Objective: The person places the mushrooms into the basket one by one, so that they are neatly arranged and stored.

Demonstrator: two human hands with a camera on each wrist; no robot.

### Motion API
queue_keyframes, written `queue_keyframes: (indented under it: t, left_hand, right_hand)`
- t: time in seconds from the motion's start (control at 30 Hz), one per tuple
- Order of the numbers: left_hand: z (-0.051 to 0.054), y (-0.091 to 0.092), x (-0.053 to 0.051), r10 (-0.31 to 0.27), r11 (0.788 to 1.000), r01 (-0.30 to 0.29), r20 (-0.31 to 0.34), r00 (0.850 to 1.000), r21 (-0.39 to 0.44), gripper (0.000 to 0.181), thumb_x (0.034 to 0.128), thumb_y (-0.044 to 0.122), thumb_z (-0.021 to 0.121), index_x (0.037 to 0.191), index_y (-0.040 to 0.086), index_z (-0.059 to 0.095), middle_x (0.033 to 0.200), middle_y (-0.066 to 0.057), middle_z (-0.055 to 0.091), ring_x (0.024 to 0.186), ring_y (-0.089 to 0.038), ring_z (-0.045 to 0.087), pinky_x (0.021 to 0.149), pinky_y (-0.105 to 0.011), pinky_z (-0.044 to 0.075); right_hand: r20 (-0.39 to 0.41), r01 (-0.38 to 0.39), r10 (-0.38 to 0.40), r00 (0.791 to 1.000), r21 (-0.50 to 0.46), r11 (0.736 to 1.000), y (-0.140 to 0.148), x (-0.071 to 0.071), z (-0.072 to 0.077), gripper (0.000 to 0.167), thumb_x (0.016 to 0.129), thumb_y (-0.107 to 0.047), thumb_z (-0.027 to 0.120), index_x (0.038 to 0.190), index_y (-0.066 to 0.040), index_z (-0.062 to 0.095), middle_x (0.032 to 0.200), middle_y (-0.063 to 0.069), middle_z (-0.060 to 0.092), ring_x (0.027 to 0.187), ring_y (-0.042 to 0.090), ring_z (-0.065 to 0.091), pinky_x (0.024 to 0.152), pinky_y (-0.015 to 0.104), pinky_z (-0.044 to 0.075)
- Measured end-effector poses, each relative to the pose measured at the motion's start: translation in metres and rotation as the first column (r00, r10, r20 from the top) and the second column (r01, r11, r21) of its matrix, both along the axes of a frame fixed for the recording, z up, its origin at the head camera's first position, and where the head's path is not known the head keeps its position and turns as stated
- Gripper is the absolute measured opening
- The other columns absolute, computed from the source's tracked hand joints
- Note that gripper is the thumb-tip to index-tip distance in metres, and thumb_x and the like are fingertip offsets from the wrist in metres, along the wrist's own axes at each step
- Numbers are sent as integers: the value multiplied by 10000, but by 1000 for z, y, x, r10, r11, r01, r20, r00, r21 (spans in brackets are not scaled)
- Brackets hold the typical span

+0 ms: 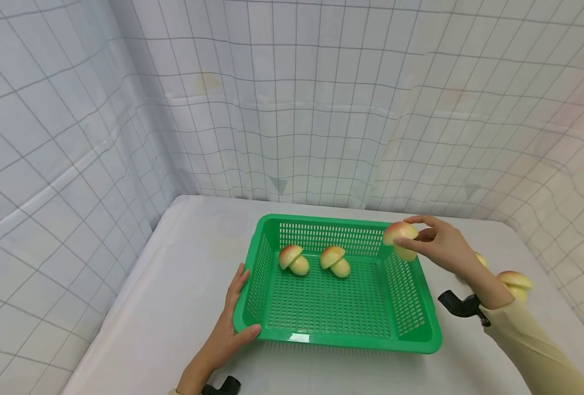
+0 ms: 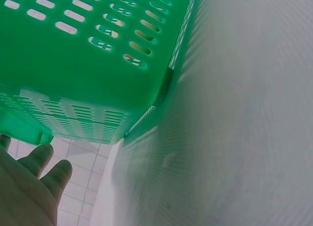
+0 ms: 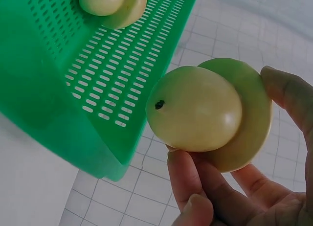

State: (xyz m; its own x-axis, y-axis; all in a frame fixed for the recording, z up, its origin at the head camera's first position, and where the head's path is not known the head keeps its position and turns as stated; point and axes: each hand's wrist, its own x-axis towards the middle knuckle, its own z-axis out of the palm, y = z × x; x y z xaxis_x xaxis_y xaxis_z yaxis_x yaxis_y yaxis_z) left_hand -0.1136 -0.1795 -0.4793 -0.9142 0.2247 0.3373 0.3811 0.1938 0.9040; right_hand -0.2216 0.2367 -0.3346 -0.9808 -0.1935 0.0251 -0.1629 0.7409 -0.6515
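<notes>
Right hand (image 1: 442, 244): fingers and thumb bent round the cap of a toy-like mushroom with a red-tinged yellow cap and a plump pale-yellow stem (image 1: 400, 233); the grip is at the fingertips, the palm standing off from it.
Held mushroom: raised over the right end of a rectangular green slotted plastic basket (image 1: 348, 342), near its far corner; in the right wrist view its stem faces the camera (a small dark speck (image 3: 159, 104) marks the stem's rounded end).
Left hand (image 1: 227, 329): fingers extended and somewhat spread at the basket's left side, thumb on the rim by the near left corner; it steadies nothing else.
Basket contents: two mushrooms of the same red-and-yellow kind, a left one (image 1: 294, 260) and a right one (image 1: 335, 261); both lie tilted in the far left part, side by side and apart, caps toward the left, stems toward the near right.
Right of the basket: another red-and-yellow mushroom (image 1: 516, 285) on the white-covered table (image 1: 208, 247), beyond the right forearm; a further yellow piece (image 1: 481, 259) is mostly hidden by that arm.
Sleeve and backdrop: a pale-yellow sleeve (image 1: 538, 345) on the right arm; white cloth with a dark grid (image 1: 321, 109) behind the table.
</notes>
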Motion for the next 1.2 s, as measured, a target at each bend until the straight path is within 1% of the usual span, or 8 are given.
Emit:
queue_keyframes:
  t: [0.1,0.27,0.33,0.57,0.73,0.9,1.0,1.2]
  left_hand:
    - [0,0,1,-1,1000,1,7,1000,1,945,773,90,650,1531,245,106,1580,21,-58,1422,-179,-5,953,-693,121]
    - [-1,0,1,-2,1000,2,-1,1000,5,948,768,83,651,1532,227,108,1581,10,-56,1423,-195,-6,956,-688,111]
    - [-1,0,1,-4,1000,4,-5,1000,6,949,767,79,651,1532,220,108,1582,3,-55,1423,-197,-7,956,-687,106]
    - [1,0,-1,-11,1000,11,-20,1000,11,954,760,74,648,1533,210,104,1582,-8,-54,1424,-216,-6,958,-688,103]
    - [2,1,0,-18,1000,18,6,1000,24,950,766,77,638,1533,228,97,1579,48,-61,1424,-209,-14,959,-686,107]
    - [3,1,0,-19,999,19,16,1000,26,948,768,82,636,1533,233,96,1579,43,-65,1423,-208,-20,958,-688,102]
    - [3,0,0,-16,1000,16,6,1000,21,951,764,82,637,1534,221,96,1580,23,-64,1424,-212,-19,956,-691,99]
    - [2,0,0,-16,1000,17,-3,1000,11,950,765,82,637,1535,211,95,1581,6,-65,1424,-210,-20,953,-693,99]
  right_hand:
    - [33,-25,25,999,10,1000,-4,-5,-1,625,808,-574,651,1276,-180,527,845,31,684,798,211,564,651,357,408]
    - [71,-75,74,995,4,997,-11,-13,-2,629,809,-567,655,1269,-156,529,780,29,675,768,233,563,658,360,412]
    - [87,-86,85,993,7,996,-13,-16,-3,621,807,-568,658,1257,-158,538,794,27,674,798,247,578,683,366,418]
    - [126,-105,97,987,61,993,-19,-26,-9,641,778,-575,684,1236,-147,555,857,52,664,767,237,563,636,353,425]
    - [147,-144,131,980,86,986,-27,-31,-15,650,776,-567,692,1230,-123,555,899,52,673,795,215,595,651,358,443]
    - [129,-162,145,981,138,977,-36,-33,-21,656,777,-574,686,1239,-125,565,971,51,672,831,197,612,672,368,455]
    - [122,-170,152,981,159,972,-42,-34,-25,638,785,-549,692,1240,-118,574,1012,53,661,850,196,611,673,373,458]
    - [145,-224,203,968,153,962,-49,-37,-31,594,821,-439,701,1237,-38,565,956,56,640,765,188,579,629,355,456]
